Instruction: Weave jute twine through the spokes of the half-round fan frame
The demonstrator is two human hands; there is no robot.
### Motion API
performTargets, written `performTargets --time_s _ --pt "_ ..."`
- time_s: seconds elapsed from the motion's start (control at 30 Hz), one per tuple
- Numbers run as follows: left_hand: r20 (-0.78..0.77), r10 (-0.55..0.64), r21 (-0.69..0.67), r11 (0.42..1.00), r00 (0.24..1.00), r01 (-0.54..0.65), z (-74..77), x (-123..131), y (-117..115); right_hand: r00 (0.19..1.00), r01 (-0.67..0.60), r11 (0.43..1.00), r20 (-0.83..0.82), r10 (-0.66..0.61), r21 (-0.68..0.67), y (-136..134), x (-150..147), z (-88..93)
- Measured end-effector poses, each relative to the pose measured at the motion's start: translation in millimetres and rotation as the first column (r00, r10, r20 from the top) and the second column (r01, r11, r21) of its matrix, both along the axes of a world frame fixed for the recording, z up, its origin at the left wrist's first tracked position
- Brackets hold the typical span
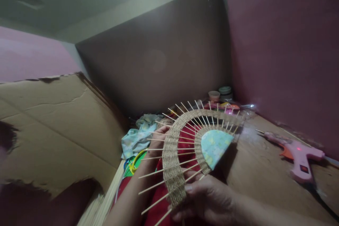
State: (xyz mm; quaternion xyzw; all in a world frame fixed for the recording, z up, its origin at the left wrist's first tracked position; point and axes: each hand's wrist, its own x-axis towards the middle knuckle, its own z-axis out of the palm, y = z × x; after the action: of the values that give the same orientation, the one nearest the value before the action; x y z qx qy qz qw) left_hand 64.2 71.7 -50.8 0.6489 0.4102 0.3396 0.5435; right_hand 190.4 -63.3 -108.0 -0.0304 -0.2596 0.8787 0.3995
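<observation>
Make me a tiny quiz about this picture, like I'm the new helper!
1. True or false: the pink glue gun lies on the table, apart from the right hand and the left hand.
2. What colour is the half-disc in the middle of the woven half-circle? A) red B) pale blue with a pattern C) black
3. Fill in: thin wooden ____ poke out of the weave like sun rays.

Key: 1 true. 2 B. 3 sticks. The right hand's fingers grip the lower end of the weave.
</observation>
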Motion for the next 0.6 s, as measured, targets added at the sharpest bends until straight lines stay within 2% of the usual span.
performTargets --time_s 0.07,0.13,0.2,0.3,0.43,0.5,0.53,0.6 --pt "0.097 0.054 0.067 0.996 0.994 -0.060 2.2 -4.9 1.4 1.000 0.000 1.000 -0.004 0.000 0.014 0.2 -0.2 0.4" --pt "0.115 0.083 0.088 0.992 0.990 -0.093 3.1 -12.8 5.1 1.000 0.009 1.000 -0.004 -0.009 0.016 0.0 -0.2 0.6" --pt "0.126 0.191 0.107 0.973 0.974 -0.204 4.4 -24.8 11.0 1.000 0.021 1.000 0.006 -0.021 0.014 -0.5 -0.1 0.5" --pt "0.187 0.419 0.140 0.884 0.888 -0.447 11.5 -48.3 20.1 0.999 0.027 0.999 0.029 -0.028 0.025 -1.5 0.2 0.3" --pt "0.288 0.545 0.182 0.776 0.787 -0.604 34.9 -72.0 18.9 0.999 0.022 0.999 0.034 -0.023 0.031 -1.3 0.5 -1.5" --pt "0.279 0.530 0.225 0.774 0.801 -0.591 49.5 -73.2 9.5 0.999 0.015 0.999 0.031 -0.016 0.035 -0.5 0.5 -2.7" --pt "0.225 0.496 0.274 0.794 0.839 -0.542 56.5 -70.9 3.2 1.000 0.009 0.999 0.029 -0.010 0.043 -0.1 0.5 -3.2" --pt "0.008 0.392 0.375 0.852 0.920 -0.366 67.8 -61.9 -9.7 1.000 0.002 0.998 0.022 -0.003 0.068 0.3 0.6 -3.1"
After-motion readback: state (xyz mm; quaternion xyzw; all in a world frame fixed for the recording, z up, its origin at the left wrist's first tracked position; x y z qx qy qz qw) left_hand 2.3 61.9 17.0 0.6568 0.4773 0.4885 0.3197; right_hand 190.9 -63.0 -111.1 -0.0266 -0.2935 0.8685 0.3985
